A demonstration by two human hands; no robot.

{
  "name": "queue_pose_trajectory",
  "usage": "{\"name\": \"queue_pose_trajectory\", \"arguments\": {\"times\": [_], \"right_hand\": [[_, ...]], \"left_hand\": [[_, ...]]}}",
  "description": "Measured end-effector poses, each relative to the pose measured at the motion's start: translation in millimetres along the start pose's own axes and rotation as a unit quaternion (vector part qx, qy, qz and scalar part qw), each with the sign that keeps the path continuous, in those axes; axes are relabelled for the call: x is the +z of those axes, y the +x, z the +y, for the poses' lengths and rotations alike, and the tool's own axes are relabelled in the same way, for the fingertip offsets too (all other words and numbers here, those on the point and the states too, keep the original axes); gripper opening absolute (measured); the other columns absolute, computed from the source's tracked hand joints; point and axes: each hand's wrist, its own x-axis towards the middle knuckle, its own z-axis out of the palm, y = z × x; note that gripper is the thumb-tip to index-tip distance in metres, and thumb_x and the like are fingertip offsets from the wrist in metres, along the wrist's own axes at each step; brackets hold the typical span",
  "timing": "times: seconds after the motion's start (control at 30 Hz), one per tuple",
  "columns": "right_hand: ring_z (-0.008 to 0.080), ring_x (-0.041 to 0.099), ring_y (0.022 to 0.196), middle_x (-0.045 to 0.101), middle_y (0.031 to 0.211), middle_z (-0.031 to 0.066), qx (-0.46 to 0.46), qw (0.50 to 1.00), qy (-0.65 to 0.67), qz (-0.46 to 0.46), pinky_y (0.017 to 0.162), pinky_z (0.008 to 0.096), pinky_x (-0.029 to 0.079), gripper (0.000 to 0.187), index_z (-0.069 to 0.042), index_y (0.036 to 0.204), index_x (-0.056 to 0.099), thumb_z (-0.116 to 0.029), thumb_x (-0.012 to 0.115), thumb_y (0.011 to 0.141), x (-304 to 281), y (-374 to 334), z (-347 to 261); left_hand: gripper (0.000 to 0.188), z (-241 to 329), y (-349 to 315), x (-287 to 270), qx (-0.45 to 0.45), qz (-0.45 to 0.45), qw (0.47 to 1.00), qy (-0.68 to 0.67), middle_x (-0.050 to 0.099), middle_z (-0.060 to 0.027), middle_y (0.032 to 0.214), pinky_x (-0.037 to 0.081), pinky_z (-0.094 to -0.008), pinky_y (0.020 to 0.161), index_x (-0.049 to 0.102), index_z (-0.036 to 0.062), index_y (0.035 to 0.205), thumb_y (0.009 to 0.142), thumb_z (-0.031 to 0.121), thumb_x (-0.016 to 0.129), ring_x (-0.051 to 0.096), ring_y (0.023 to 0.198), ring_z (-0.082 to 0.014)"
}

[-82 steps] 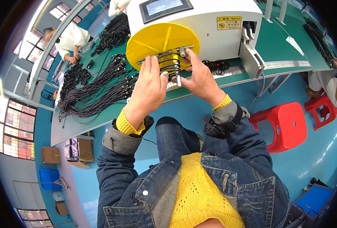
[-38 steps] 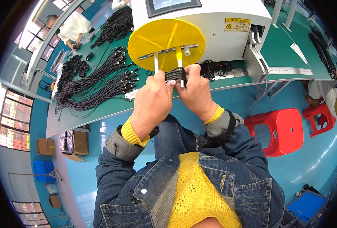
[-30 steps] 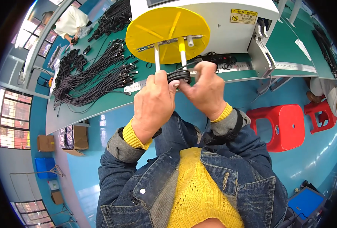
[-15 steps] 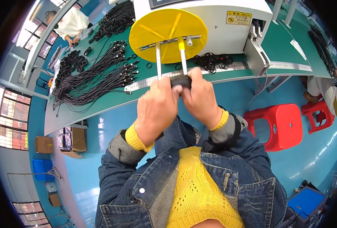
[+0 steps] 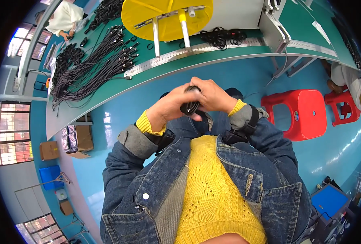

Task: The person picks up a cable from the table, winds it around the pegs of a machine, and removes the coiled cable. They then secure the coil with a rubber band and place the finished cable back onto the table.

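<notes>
A small coil of black cable (image 5: 189, 106) is between my hands, in front of my lap. My left hand (image 5: 170, 102) is closed against its left side, its fingers partly blurred. My right hand (image 5: 215, 96) grips the coil from the right, with the fingers curled over it. Beyond them, on the white machine (image 5: 237, 16), is a round yellow disc (image 5: 168, 28) with two metal rods (image 5: 184, 32) pointing toward me. Nothing is wound on the rods.
Straight black cables (image 5: 95, 67) lie in a bundle on the green table (image 5: 148, 52), left of the disc. A steel ruler (image 5: 164, 59) runs along the front edge, with black rings (image 5: 223, 37) behind it. A red stool (image 5: 300, 116) stands right. Another person (image 5: 66, 18) works far left.
Both hands have drawn back from the rods toward my body, bringing the coil with them. It has come off the rods and is tilted more upright. My view has shifted downward.
</notes>
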Motion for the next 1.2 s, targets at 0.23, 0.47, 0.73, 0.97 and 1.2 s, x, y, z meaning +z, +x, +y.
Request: {"name": "queue_pose_trajectory", "arguments": {"times": [0.23,0.47,0.73,0.97,1.2], "right_hand": [[0.0367,0.057,0.057,0.057,0.063,0.016,-0.036,0.93,-0.279,-0.235,0.049,0.0435,0.044,0.022,-0.003,0.084,0.045,-0.019,0.056,0.073,0,-21,-11],[0.0366,0.058,0.059,0.056,0.061,0.0165,0.038,0.992,-0.083,-0.082,0.051,0.0429,0.045,0.022,-0.002,0.083,0.045,-0.015,0.058,0.07,12,-24,-8],[0.0362,0.058,0.065,0.058,0.068,0.0177,0.078,0.976,-0.114,-0.168,0.055,0.0423,0.046,0.027,-0.004,0.089,0.048,-0.015,0.062,0.069,45,-13,16],[0.0308,0.059,0.077,0.06,0.08,0.0139,-0.113,0.977,-0.125,-0.131,0.065,0.0392,0.048,0.025,-0.005,0.088,0.054,-0.022,0.063,0.072,20,42,10],[0.0322,0.06,0.072,0.06,0.071,0.0168,0.092,0.899,-0.426,0.047,0.061,0.0421,0.047,0.018,-0.007,0.072,0.058,-0.025,0.057,0.076,14,112,102]], "left_hand": [[0.02,-32,24,-46,-0.278,-0.124,0.924,0.23,0.057,-0.0035,0.07,0.042,-0.0223,0.042,0.058,0.0023,0.084,0.08,0.021,0.063,0.052,0.052,-0.009],[0.016,-39,9,-36,-0.093,-0.083,0.927,0.353,0.054,-0.0017,0.064,0.038,-0.0212,0.039,0.055,0.0034,0.077,0.08,0.018,0.061,0.049,0.048,-0.0085],[0.018,-42,5,-63,-0.192,-0.009,0.936,0.294,0.047,0.0016,0.059,0.032,-0.0191,0.037,0.051,0.0064,0.069,0.082,0.018,0.058,0.043,0.045,-0.0056],[0.017,-57,-9,-115,-0.1,0.126,0.985,0.054,0.043,0.0022,0.061,0.027,-0.0179,0.037,0.047,0.0084,0.073,0.083,0.017,0.057,0.037,0.047,-0.0042],[0.014,-43,-9,-102,0.017,0.021,0.994,-0.108,0.041,0.0006,0.067,0.026,-0.0178,0.04,0.047,0.0082,0.085,0.082,0.015,0.059,0.038,0.057,-0.0062]]}}
